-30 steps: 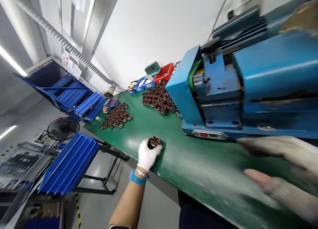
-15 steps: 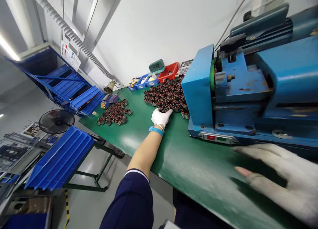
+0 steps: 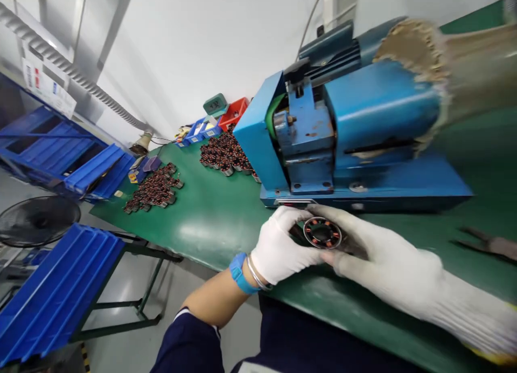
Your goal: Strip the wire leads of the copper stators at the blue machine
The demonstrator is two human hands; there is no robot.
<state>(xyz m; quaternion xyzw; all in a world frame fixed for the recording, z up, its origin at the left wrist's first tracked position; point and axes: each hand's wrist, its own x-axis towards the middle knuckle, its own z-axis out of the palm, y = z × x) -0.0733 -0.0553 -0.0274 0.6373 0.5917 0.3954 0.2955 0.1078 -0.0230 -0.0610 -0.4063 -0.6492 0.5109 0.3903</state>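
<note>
Between both gloved hands, over the front of the green table, is a motor stator, a round metal ring with copper windings and a dark centre. My left hand, in a white glove, grips its left side with thumb and fingers. From the right, my right hand, in a greyish worn glove with a bare thumb tip, closes round the other side. Just behind the hands stands a blue belt-driven machine. To its left lies a pile of similar stators, and farther left a second pile of stators.
Small blue bins, a red bin and a digital clock line the wall. Pliers lie on the green table at right. A blue tray rack and a fan stand left.
My left hand has come back from the stator pile with a stator. My right hand has moved left and closed on it too. The view has swung to the right.
</note>
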